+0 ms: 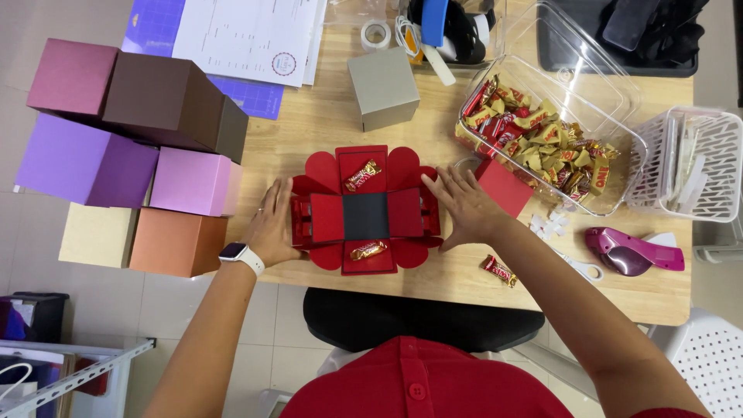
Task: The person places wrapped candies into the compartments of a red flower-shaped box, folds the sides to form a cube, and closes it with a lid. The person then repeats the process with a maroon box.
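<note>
A red paper box lies unfolded flat on the wooden table, with a black square at its centre and heart-shaped flaps. One wrapped candy sits on its far panel, another candy on its near panel. My left hand, with a white watch on the wrist, presses the box's left flap. My right hand rests flat on the right flap. Both hands hold nothing. A red lid lies just right of my right hand.
A clear tub of wrapped candies stands at the right, a loose candy near the front edge. A grey cube box is behind. Stacked coloured boxes fill the left. A purple tape dispenser and white basket sit far right.
</note>
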